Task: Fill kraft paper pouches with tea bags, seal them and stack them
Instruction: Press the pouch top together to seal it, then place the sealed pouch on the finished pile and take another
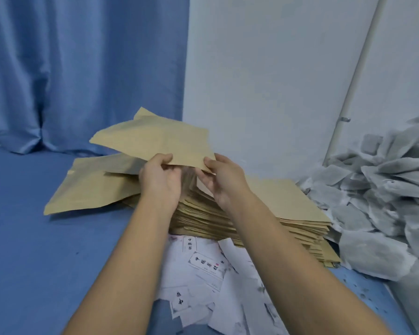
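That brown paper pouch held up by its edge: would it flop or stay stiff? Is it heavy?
Probably fairly stiff: the flat tan kraft paper pouch juts out without drooping, though the left hand and right hand pinch only its near edge. Likely light, since a pinch alone carries it. It looks thin, so it may crease easily.

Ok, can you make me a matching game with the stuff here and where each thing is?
Things:
1 pouch
2 stack
3 tea bags
4 slips

Places:
A heaped at the right
B nearest the camera
C pinched by the left hand and right hand
D below the hands, in the middle

Pairs: 1-C, 2-D, 3-A, 4-B
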Motion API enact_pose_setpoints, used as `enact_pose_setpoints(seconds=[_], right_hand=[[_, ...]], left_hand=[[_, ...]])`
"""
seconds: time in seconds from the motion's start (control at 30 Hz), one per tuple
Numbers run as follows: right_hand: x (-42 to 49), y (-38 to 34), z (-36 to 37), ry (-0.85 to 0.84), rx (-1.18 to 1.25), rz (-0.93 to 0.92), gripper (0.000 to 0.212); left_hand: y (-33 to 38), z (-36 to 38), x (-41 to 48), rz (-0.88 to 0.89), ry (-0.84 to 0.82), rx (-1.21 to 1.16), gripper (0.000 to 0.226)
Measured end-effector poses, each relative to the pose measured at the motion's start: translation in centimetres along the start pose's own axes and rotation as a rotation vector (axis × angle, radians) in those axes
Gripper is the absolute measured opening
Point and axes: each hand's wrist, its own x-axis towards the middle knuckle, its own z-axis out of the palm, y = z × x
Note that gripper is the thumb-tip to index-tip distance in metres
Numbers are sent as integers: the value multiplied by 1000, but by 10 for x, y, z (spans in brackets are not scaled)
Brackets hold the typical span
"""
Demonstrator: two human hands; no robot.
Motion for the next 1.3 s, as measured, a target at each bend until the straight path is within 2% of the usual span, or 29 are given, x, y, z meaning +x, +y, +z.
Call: enact_pose_setpoints(seconds=[0.1,0.17,0.23,0.27,0.33,0.4,0.47,0.57,0.7,0.73,0.8,0.9,0.97,1.03,1.17,1.3], right_hand=[[47,13,38,35,-120,10,40],[71,22,49,17,-252,39,43],[91,31,52,13,-437,79,39],[100,35,54,41,-531,85,33],[112,39,57,108,-639,51,19],[113,37,60,81,-448,81,10],[106,35,59,20,-279,98,17],[90,33,46,-11,-319,-9,25],[58,23,10,69,-400,-195,22],[51,20,-3,101,-470,-252,20],[37,13,-32,138,-794,-349,20],[12,8,-75,20,-1377,-287,40],[-3,12,-98,-84,-1615,-254,45],[-18,18,-118,-94,-1728,-367,38],[-36,26,-141,68,-1620,-602,37],[-48,33,-151,102,-1410,-782,37]], left_hand=[[15,-12,48,-5,121,179,18],[22,-30,74,-91,228,368,21],[26,-48,93,-150,278,501,15],[28,-54,101,-160,287,520,22],[31,-61,113,-162,286,431,26],[34,-59,118,-141,237,195,11],[35,-58,116,-95,206,61,26],[31,-56,102,-17,184,57,28],[22,-43,64,12,148,78,18],[17,-36,51,4,127,114,13],[2,-23,24,-31,86,227,14],[-26,-10,-12,-67,32,362,19],[-46,-9,-29,-54,73,439,21],[-67,-12,-44,-7,187,437,21],[-93,-25,-63,42,373,371,12],[-99,-27,-63,-101,226,594,23]])
